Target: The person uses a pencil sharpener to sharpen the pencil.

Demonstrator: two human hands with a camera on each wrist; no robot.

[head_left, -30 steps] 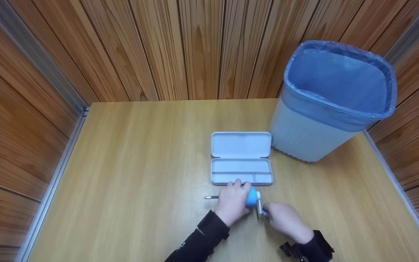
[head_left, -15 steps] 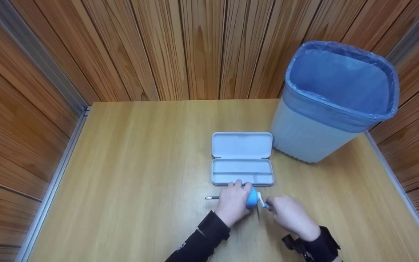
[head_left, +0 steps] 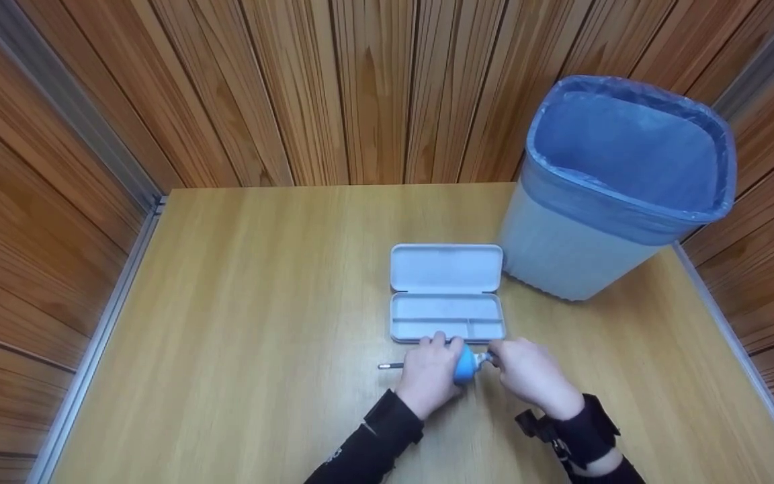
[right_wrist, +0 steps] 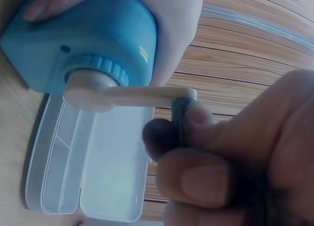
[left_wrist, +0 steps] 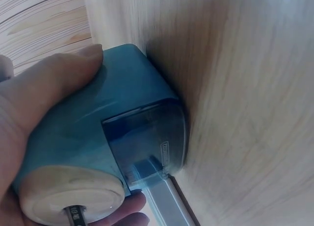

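A blue crank pencil sharpener (head_left: 465, 365) stands on the table, and my left hand (head_left: 429, 373) grips its body from above. In the left wrist view the thumb lies over the blue casing (left_wrist: 88, 123), beside a dark clear shavings drawer (left_wrist: 147, 142). A dark pencil (head_left: 391, 366) sticks out of the sharpener's left end, its tip hidden inside. My right hand (head_left: 528, 370) pinches the knob (right_wrist: 179, 115) of the white crank arm (right_wrist: 147, 95). Just behind the sharpener lies an open pale pencil case (head_left: 447, 306), with a divided tray and raised lid.
A large bin (head_left: 562, 245) with a blue liner stands at the back right, close to the pencil case. Wood-panelled walls (head_left: 373, 94) enclose the table (head_left: 259, 302) behind and at both sides.
My right hand has moved up and away from me, swinging the crank from pointing toward me to pointing right. The left hand, sharpener and pencil look about the same.
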